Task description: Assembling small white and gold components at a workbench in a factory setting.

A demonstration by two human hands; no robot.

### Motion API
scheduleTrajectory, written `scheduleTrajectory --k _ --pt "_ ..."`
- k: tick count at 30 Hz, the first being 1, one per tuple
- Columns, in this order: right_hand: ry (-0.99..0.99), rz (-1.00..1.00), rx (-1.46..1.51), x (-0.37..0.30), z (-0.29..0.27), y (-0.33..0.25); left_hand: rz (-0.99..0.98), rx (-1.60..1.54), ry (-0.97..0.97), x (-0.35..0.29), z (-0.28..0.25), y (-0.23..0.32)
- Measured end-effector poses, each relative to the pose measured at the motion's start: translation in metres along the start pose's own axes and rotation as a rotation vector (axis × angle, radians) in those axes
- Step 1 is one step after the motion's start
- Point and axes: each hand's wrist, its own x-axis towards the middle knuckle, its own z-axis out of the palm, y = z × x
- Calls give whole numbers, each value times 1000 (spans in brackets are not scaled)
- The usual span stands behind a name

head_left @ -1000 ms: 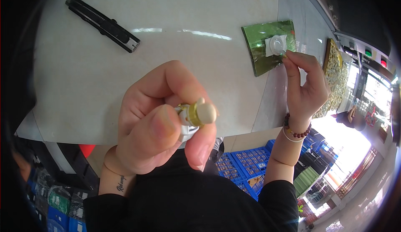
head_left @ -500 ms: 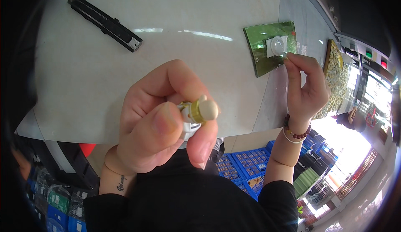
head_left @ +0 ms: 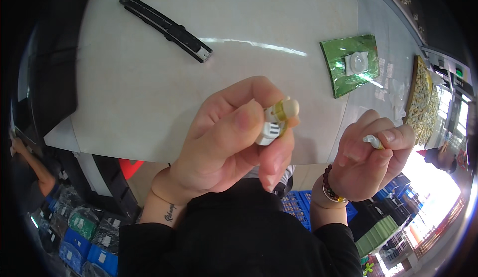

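A small white-and-gold toy figure [head_left: 271, 129] with a rounded cream top is pinched in my left hand [head_left: 225, 138]. My fingers cover part of its body. Held up to the right, my right hand [head_left: 359, 175] has a tiny white piece [head_left: 371, 140] with a yellowish end between thumb and forefinger; its exact kind is unclear. Beyond the right hand lies a flat, shiny green packet [head_left: 336, 83]. A small clear round dish [head_left: 357, 63] sits on a white square on top of the packet.
A black utility knife [head_left: 167, 28] lies at the far left of the pale table [head_left: 239, 18]. At the right edge stands a tray of small cream pieces [head_left: 422, 102]. Blue crates [head_left: 298, 207] are below the table, and another person's arm [head_left: 35, 162] shows at left.
My right hand has left the dish and drawn back toward me with the tiny white piece in its fingers. My left hand still holds the toy figure; the whole view has shifted.
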Motion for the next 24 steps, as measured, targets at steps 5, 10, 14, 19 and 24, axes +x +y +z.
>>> scheduleTrajectory --k 5,10,14,19,24 --pt "36 83 82 -3 6 -1 14 -1 -39 1 -4 -5" --pt "50 107 99 -2 9 -3 -2 73 -22 1 -3 -4" --pt "7 143 156 -3 10 -2 -6 84 8 0 0 -3" --pt "-67 74 140 -2 13 -1 113 286 46 0 4 -7" --pt "-201 -120 10 -2 14 -1 512 532 -8 -2 -3 -16"
